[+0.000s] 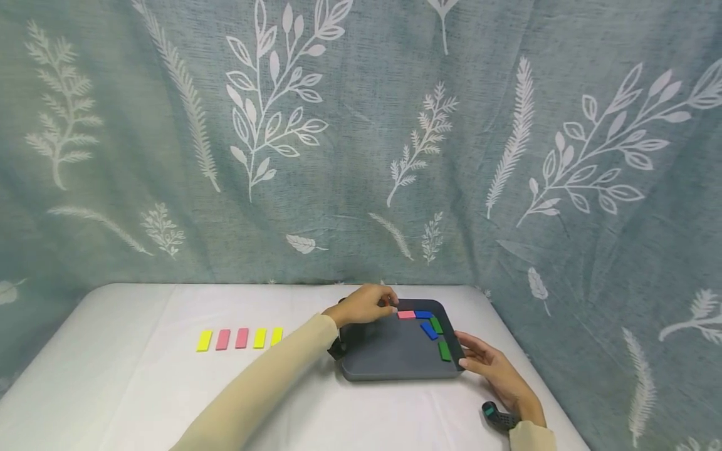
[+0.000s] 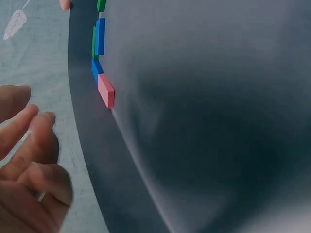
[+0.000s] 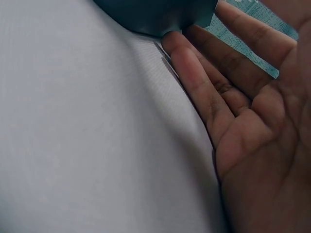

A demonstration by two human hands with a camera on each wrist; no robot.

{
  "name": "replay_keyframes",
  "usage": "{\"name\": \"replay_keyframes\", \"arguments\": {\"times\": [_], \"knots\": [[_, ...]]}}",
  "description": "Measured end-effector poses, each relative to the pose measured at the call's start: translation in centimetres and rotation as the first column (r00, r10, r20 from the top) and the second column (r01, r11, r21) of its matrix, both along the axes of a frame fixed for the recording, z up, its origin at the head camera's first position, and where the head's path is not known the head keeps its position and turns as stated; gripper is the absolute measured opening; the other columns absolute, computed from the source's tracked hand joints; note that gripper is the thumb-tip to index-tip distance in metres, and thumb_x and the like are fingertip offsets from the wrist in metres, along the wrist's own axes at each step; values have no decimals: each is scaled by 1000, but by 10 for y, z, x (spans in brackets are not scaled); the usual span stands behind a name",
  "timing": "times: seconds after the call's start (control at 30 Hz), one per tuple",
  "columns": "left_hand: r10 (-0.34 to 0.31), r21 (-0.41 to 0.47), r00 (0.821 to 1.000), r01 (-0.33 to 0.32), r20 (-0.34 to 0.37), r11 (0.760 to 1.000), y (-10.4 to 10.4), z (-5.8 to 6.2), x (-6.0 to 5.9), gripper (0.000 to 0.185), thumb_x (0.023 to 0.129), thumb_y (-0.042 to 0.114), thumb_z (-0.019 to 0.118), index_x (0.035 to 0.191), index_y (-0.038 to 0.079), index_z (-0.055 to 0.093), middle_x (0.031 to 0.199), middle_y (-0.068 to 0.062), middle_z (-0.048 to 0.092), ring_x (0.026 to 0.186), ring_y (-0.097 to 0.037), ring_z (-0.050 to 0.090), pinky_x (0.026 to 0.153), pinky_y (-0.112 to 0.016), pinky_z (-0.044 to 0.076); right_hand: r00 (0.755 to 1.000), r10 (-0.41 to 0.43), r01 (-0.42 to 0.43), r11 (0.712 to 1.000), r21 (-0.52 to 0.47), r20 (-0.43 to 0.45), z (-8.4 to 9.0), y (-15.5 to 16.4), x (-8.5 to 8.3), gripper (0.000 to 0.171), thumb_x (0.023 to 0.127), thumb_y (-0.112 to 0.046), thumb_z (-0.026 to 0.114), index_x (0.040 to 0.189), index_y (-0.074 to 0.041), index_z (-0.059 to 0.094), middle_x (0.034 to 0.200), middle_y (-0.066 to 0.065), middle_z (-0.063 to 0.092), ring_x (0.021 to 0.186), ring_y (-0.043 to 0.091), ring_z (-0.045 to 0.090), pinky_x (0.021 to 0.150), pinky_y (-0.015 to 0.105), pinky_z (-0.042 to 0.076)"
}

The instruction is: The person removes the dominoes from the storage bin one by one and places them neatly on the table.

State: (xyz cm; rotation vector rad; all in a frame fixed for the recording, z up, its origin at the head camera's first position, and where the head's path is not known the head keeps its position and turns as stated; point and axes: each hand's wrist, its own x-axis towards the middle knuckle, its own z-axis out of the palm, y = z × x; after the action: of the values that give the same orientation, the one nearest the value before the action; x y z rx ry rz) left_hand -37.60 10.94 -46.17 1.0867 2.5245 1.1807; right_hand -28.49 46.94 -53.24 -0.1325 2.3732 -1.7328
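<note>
Pink tile (image 1: 406, 314) lies flat at the far edge of the dark grey tray (image 1: 389, 354), lower centre of the head view, just right of the left hand (image 1: 366, 304). Left fingers (image 2: 34, 145) loosely curled, holding nothing; whether they touch the tile I cannot tell. Blue tile (image 1: 423, 314) butts the pink one; another blue tile (image 1: 429, 330) and two green tiles (image 1: 445, 351) follow the tray's right wall. Right hand (image 1: 487, 366) open, fingertips (image 3: 182, 48) against the tray's near right corner. Row of yellow and pink tiles (image 1: 239, 338) sits well apart at left on the white tablecloth (image 1: 141, 376). Tiles are flat, matte rectangles; tray smooth with rounded corners. Leaf-print curtain (image 1: 361, 138) behind.
</note>
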Motion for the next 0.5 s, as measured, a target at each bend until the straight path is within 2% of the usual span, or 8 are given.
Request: {"name": "replay_keyframes", "arguments": {"times": [0.13, 0.2, 0.37, 0.5], "knots": [[-5, -30, 1000, 4, -25, 1000, 13, -5, -5, 23, 102, 19, 67, 123, 10, 70, 109, -3, 72, 92, -15, 68, 78, -27, 53, 1000, 11, -11, 1000, -19, -12, -1, 3, 0, 69, 96, -18, 75, 156, -11, 44, 155, 14, 46, 128, 24, 55, 99, 27, 47], [-7, -57, 998, 4, -60, 998, 18, -7, -7, 25, 102, 19, 67, 125, 9, 70, 112, -4, 72, 98, -10, 65, 84, -28, 52, 1000, 13, -13, 1000, -24, -16, -1, 4, 0, 69, 96, -18, 75, 156, -11, 44, 155, 15, 46, 128, 24, 55, 99, 27, 47], [-8, -99, 994, -3, -109, 995, 28, -13, -10, 30, 102, 19, 68, 129, 6, 69, 119, -5, 71, 111, -16, 65, 96, -33, 51, 1000, -1, 1, 1000, -18, -16, 1, 3, 1, 67, 95, -18, 76, 155, -11, 46, 155, 12, 47, 128, 24, 54, 100, 28, 45], [5, -114, 993, -19, -122, 993, 32, -18, -14, 33, 101, 18, 69, 131, 6, 68, 122, -7, 71, 116, -19, 65, 100, -35, 50, 1000, -6, 6, 1000, -20, -7, 2, 1, 1, 67, 95, -17, 76, 154, -12, 47, 154, 11, 48, 129, 25, 54, 102, 30, 43]]}}
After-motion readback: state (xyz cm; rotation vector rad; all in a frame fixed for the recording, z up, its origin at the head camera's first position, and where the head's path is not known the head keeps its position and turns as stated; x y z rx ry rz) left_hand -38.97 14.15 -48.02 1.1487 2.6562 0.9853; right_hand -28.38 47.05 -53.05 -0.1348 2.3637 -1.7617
